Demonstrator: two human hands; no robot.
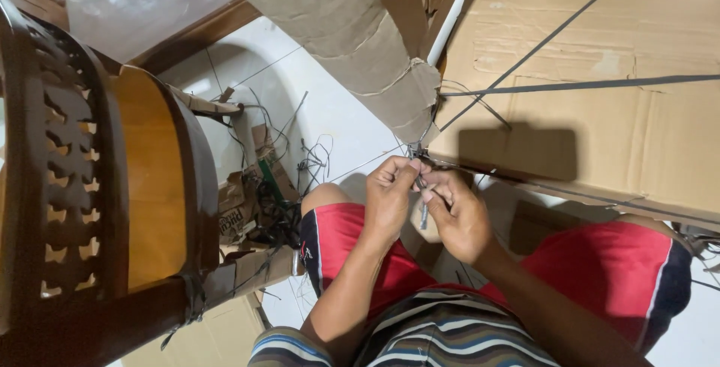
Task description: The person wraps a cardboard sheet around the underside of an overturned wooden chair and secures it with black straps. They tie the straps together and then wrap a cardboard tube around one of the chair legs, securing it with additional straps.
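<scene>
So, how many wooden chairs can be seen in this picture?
1: the wooden chair stands at the left, beside the person's knee. Cardboard covers the right side, so another could be hidden there.

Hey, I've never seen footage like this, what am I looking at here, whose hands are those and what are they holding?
This is one picture from a camera worn on a person's head, looking down at their own lap and hands. No machine is involved. The person sits in red shorts on a white tiled floor. Their left hand and right hand meet at the corner of a large cardboard-wrapped package, pinching thin dark strapping there; exactly how it is gripped is hard to tell. A cardboard-wrapped leg-like part sticks out above. On the left stands a wooden chair, with cardboard scraps and loose straps on the floor.
</scene>
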